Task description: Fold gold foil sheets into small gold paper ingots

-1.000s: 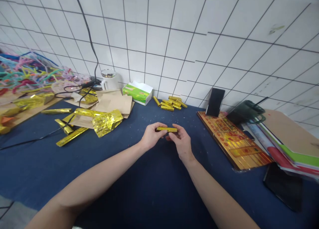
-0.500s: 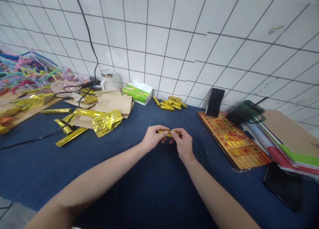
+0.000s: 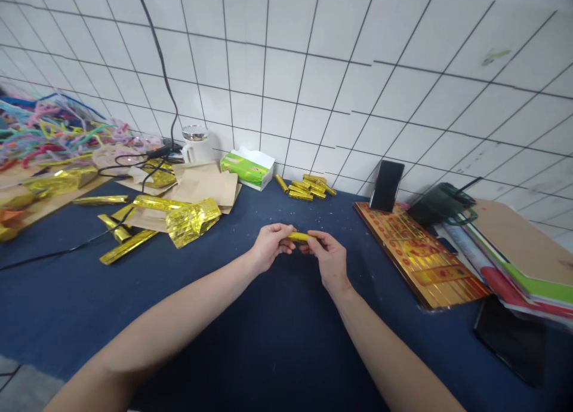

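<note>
Between my two hands, over the dark blue tabletop (image 3: 250, 340), is a small gold foil roll (image 3: 298, 237). My left hand (image 3: 271, 246) grips its left end with bent fingers. At the other end, my right hand (image 3: 330, 257) pinches it between thumb and fingers. The middle of the roll shows; its ends are partly hidden by my fingers. Beyond my hands, near the wall, lies a pile of similar gold rolls (image 3: 308, 187). Crumpled gold foil (image 3: 192, 221) rests to the left of my left hand.
Longer gold rolls (image 3: 129, 246), brown paper (image 3: 206, 185), a green tissue pack (image 3: 248, 167) and a white mug (image 3: 197, 144) are on the left. Colourful fuzzy stems (image 3: 49, 131) heap up far left. On the right stand a phone (image 3: 387, 185), a gold-red box (image 3: 416, 251) and a dark cup (image 3: 441, 203).
My left hand has shifted slightly left and its thumb has come off the top of the roll. More of the roll's middle now shows. My right hand has barely moved.
</note>
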Action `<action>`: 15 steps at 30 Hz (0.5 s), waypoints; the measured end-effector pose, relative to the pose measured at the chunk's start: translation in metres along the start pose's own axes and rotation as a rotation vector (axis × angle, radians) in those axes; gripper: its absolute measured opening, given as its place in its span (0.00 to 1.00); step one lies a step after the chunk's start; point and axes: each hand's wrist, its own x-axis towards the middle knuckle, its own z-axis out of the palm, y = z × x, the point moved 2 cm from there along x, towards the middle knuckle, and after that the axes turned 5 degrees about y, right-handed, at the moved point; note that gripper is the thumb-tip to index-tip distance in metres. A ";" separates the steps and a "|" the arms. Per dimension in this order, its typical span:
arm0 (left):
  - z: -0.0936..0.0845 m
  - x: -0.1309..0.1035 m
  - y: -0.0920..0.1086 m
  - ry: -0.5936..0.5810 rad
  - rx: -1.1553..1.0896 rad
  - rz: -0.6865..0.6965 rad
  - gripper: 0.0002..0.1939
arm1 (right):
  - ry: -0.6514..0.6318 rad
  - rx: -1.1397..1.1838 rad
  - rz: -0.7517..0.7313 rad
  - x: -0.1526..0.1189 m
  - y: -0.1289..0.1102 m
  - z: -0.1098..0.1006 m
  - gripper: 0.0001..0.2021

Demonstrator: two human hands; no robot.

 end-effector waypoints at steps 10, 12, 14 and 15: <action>-0.003 0.004 0.000 -0.003 0.003 0.059 0.10 | 0.052 0.118 0.095 0.001 0.000 0.000 0.12; -0.003 0.004 0.000 0.005 -0.003 0.045 0.10 | 0.055 0.119 0.089 0.001 0.000 0.001 0.11; -0.002 0.003 0.001 -0.002 -0.007 0.039 0.10 | 0.073 0.116 0.095 0.001 0.001 0.001 0.11; -0.001 0.002 0.002 -0.011 -0.010 0.043 0.10 | 0.080 0.118 0.106 0.002 0.002 0.000 0.11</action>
